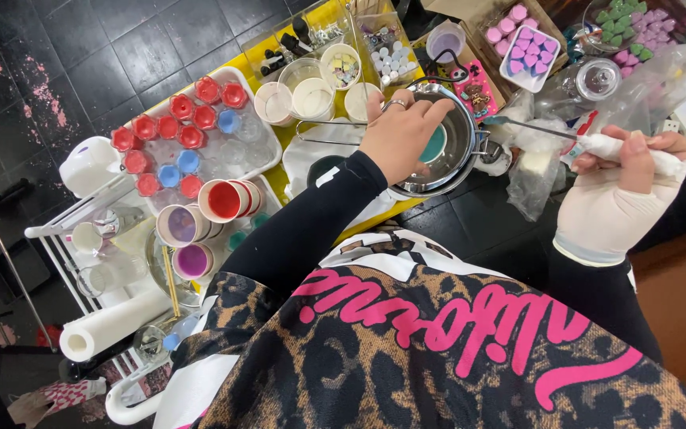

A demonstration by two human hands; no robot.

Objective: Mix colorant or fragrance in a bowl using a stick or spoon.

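My left hand (401,133) rests over the rim of a shiny metal pot (454,163) that holds a teal liquid or solid (436,144); a ring shows on one finger. My right hand (637,155), in a white glove or wrap, grips the white handle of a thin metal tool (533,127) whose tip points left toward the pot. The pot sits at the edge of a yellow table (283,171). My leopard-print top with pink lettering (438,342) fills the bottom of the view.
A white tray (260,155) holds several small red and blue cups. Stacked cups with pink and purple insides (200,222) lie beside it. White cups (311,91), a box of pink and purple pieces (526,48), plastic bags (645,79) and a paper roll (113,326) surround the pot.
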